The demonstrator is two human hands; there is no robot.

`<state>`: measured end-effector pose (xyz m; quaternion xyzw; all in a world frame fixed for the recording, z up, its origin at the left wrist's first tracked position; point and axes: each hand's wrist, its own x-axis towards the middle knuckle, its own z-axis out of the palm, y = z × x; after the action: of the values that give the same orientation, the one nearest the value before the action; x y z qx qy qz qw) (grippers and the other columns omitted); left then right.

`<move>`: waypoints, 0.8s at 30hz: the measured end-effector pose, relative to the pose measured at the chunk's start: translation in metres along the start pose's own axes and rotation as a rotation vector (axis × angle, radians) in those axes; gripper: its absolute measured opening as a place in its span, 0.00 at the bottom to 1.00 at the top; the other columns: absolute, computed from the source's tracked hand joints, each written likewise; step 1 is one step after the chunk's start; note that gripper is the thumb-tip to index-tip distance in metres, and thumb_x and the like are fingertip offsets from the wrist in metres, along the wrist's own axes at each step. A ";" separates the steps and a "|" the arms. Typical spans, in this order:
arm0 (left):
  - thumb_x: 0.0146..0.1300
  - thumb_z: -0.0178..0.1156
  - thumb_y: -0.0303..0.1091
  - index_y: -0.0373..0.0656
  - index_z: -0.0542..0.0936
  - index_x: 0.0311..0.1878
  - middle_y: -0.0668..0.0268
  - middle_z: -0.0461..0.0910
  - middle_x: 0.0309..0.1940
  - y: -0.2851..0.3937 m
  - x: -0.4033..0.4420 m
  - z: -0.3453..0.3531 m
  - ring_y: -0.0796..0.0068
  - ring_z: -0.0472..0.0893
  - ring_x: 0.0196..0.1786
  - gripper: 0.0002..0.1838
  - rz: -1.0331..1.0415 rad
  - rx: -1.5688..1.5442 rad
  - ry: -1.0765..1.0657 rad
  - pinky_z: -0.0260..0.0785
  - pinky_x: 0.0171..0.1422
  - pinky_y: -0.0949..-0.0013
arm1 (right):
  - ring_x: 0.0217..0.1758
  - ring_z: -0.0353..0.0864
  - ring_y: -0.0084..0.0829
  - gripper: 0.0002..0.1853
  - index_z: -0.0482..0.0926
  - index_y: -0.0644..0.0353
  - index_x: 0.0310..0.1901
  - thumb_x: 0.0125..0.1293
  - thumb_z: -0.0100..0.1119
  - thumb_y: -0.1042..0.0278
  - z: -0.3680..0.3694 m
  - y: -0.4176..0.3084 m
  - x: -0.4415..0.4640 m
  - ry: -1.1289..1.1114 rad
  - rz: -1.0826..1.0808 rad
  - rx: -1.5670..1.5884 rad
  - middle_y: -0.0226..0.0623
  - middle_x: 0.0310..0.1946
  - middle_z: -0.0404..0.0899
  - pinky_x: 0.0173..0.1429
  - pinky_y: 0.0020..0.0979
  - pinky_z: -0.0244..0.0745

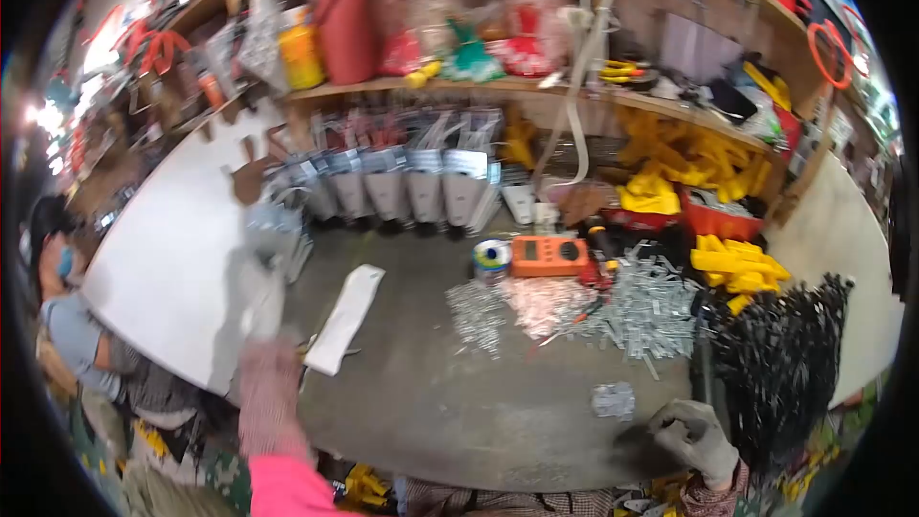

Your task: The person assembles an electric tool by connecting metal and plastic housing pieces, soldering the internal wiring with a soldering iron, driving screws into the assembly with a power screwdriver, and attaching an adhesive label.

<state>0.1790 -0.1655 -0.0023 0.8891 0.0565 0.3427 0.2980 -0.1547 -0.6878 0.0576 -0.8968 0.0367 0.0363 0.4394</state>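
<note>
My left hand (260, 297), in a light glove and smeared by motion, reaches forward at the left of the dark work table. It is nearest to a grey part (278, 225) at the left end of the row; whether it touches this part I cannot tell. A long white strip-shaped piece (345, 319) lies to its right. At the table's front right edge is my right hand (697, 438), in a grey glove, its fingers curled in towards the thumb. What they hold, if anything, is hidden. Just left of it lies a small cluster of metal pieces (613, 401).
Several grey-white housings (424, 187) stand along the back under a wooden shelf (421, 84). An orange multimeter (549, 256), a solder spool (492, 258) and a heap of metal pins (651, 302) lie centre-right. Black leads (780, 364) pile at right. Another person (81, 325) sits left.
</note>
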 end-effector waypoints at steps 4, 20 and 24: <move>0.62 0.60 0.24 0.39 0.77 0.41 0.58 0.79 0.32 0.105 -0.128 -0.031 0.69 0.80 0.34 0.05 0.014 -0.474 -0.481 0.73 0.42 0.67 | 0.40 0.85 0.41 0.17 0.84 0.63 0.46 0.68 0.64 0.55 -0.023 0.033 0.007 0.085 0.132 -0.211 0.47 0.37 0.85 0.46 0.34 0.78; 0.61 0.60 0.37 0.37 0.78 0.57 0.58 0.78 0.44 0.222 -0.271 0.038 0.58 0.78 0.51 0.23 1.319 -0.028 -0.926 0.68 0.64 0.54 | 0.47 0.85 0.46 0.13 0.80 0.58 0.46 0.61 0.62 0.64 -0.014 0.144 0.362 0.553 0.116 -0.856 0.47 0.42 0.83 0.48 0.46 0.80; 0.61 0.59 0.34 0.40 0.78 0.59 0.58 0.80 0.44 0.233 -0.261 0.037 0.58 0.79 0.49 0.23 1.169 -0.079 -1.130 0.73 0.57 0.56 | 0.45 0.84 0.52 0.17 0.74 0.60 0.47 0.57 0.66 0.66 -0.006 0.148 0.357 0.651 0.046 -0.672 0.52 0.41 0.82 0.48 0.49 0.79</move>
<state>-0.0197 -0.4532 -0.0415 0.8026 -0.5878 -0.0558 0.0855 0.1857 -0.7952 -0.0896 -0.9531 0.1787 -0.2274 0.0893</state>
